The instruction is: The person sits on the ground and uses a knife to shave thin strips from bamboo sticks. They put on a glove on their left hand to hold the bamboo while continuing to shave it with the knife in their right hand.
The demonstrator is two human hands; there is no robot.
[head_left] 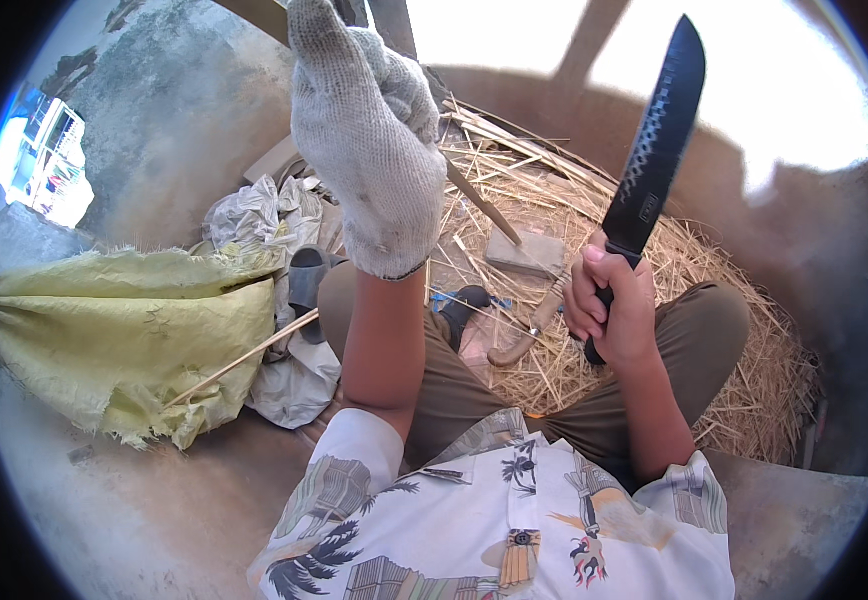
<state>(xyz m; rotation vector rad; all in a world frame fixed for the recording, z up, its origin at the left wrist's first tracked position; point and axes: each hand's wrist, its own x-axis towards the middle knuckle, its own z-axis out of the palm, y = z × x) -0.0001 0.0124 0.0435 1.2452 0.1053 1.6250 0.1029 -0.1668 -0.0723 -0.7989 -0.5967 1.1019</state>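
Up high, your left hand (369, 130) in its white glove is closed around a stick (479, 205) that slants down toward the straw (594, 300). Your right hand (614, 310) is bare and grips the black handle of a big knife (654, 160), blade pointing up. Between your 2 knees, a second knife (526, 335) lies on the straw. A yellow sack (114, 330) lies at your left.

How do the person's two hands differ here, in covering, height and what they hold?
The left hand wears a white knit glove; the right hand is bare. The left hand is raised higher, gripping a slanting stick; the right hand sits lower, closed on the handle of a black cleaver-like knife, blade pointing up. Both are closed in a grip.
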